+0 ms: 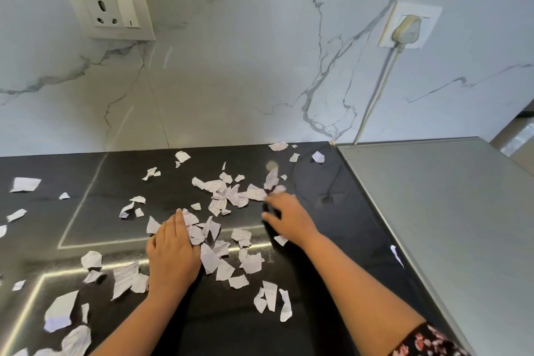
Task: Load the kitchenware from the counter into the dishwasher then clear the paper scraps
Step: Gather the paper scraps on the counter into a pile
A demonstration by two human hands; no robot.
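Note:
Several torn white paper scraps lie scattered across the glossy black counter. My left hand lies flat, palm down, its edge pressed against a heap of scraps in the middle. My right hand hovers low over the counter to the right, fingers spread and blurred, its fingertips touching scraps at the far side of the heap. Neither hand holds anything. No kitchenware or dishwasher is in view.
A grey appliance top borders the counter on the right. The marble backsplash carries a wall socket at the upper left and a plugged-in white cable at the right. More scraps lie near the front left edge.

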